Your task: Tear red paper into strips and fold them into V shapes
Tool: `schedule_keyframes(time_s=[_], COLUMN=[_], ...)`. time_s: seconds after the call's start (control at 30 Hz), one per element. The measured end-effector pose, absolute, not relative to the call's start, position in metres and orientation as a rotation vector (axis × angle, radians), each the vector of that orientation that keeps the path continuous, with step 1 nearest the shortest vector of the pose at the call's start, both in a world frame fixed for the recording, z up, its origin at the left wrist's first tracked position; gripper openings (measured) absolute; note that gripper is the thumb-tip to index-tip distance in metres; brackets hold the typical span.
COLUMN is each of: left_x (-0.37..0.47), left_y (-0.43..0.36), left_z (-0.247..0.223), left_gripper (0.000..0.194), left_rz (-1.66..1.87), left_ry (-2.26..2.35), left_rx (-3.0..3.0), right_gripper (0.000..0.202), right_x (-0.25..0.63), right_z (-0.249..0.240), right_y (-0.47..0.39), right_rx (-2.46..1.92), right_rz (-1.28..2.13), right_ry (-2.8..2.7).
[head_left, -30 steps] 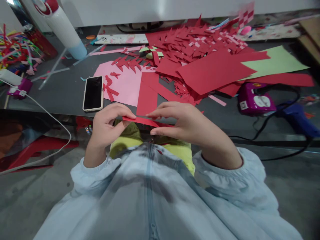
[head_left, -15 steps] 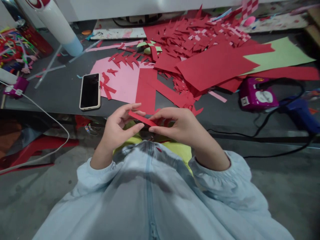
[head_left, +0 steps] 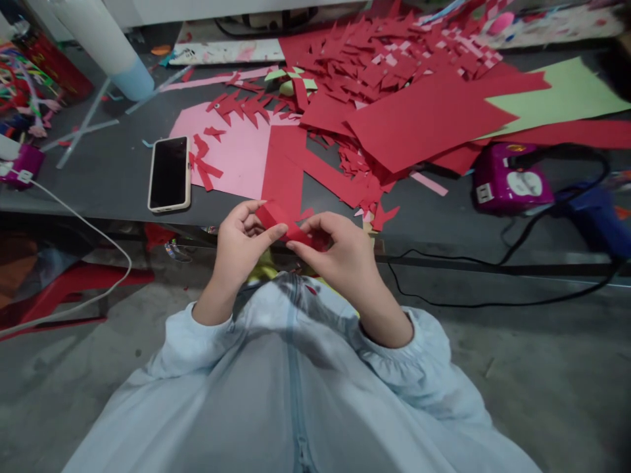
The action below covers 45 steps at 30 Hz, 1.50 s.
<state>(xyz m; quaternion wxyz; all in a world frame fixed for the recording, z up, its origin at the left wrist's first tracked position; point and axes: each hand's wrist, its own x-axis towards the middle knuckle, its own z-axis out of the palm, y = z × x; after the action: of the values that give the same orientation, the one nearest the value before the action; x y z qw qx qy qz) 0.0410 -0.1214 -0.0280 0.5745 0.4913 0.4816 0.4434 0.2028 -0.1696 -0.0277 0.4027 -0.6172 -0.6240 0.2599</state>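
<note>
A strip of red paper (head_left: 282,222) is stretched between my two hands, just in front of the table's near edge. My left hand (head_left: 244,236) pinches its left end, thumb on top. The thumb and fingers of my right hand (head_left: 340,246) close on its right end, and the curled fingers partly hide it. Beyond the hands lie a red paper sheet (head_left: 283,157) and a pink paper sheet (head_left: 231,157). Folded red paper pieces (head_left: 241,106) form a spiky row on the pink sheet, with a small eye at the left end.
A phone (head_left: 169,174) lies left of the pink sheet, near a white bottle (head_left: 111,52). Red folded pieces (head_left: 355,59) are heaped at the back. Large red sheets (head_left: 428,125) and a green sheet (head_left: 566,98) lie right, behind a purple box (head_left: 513,180) and a blue glue gun (head_left: 599,217) with a black cord.
The red strip has turned from nearly edge-on to showing its broad face. My right hand has come a little left, and both hands now grip the strip closer together.
</note>
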Motion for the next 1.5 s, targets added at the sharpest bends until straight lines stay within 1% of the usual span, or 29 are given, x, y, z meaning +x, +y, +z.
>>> schedule_keyframes(time_s=[0.1, 0.23, 0.37, 0.53, 0.63, 0.73, 0.93, 1.17, 1.33, 1.5], left_x=[0.043, 0.044, 0.045, 0.044, 0.042, 0.040, 0.034, 0.024, 0.010, 0.001], left_y=[-0.121, -0.121, -0.121, -0.113, -0.106, -0.099, -0.088, -0.084, -0.085, -0.091], left_z=[-0.027, -0.025, -0.025, -0.026, -0.028, -0.029, -0.030, -0.029, -0.027, -0.026], left_gripper=[0.047, 0.038, 0.033, 0.025, 0.027, 0.030, 0.030, 0.031, 0.035, 0.032], left_rz=[1.024, 0.994, 0.981, 1.069, 1.115, 1.166, 1.196, 1.219, 1.069, 0.959], left_ry=[1.056, 1.028, 1.064, 1.105, 1.170, 1.222, 1.304, 1.281, 1.233, 1.219], left_rx=[1.087, 1.129, 1.186, 1.237, 1.307, 1.353, 1.357, 1.263, 1.234, 1.247], right_gripper=[0.019, 0.023, 0.026, 0.032, 0.033, 0.032, 0.033, 0.023, 0.020, 0.020], right_x=[0.201, 0.198, 0.197, 0.200, 0.202, 0.205, 0.218, 0.242, 0.260, 0.275], right_z=[-0.031, -0.034, -0.038, -0.042, -0.045, -0.049, -0.053, -0.045, -0.043, -0.043], right_y=[-0.171, -0.172, -0.176, -0.179, -0.180, -0.182, -0.186, -0.191, -0.192, -0.191], right_rx=[-1.483, -1.370, -1.301, -1.283, -1.282, -1.295, -1.351, -1.459, -1.513, -1.537], right_rz=[0.927, 1.222, 1.424, 1.617, 1.671, 1.680, 1.616, 1.440, 1.259, 1.156], right_ry=[-1.424, -1.260, -1.202, -1.149, -1.115, -1.107, -1.161, -1.062, -0.841, -0.790])
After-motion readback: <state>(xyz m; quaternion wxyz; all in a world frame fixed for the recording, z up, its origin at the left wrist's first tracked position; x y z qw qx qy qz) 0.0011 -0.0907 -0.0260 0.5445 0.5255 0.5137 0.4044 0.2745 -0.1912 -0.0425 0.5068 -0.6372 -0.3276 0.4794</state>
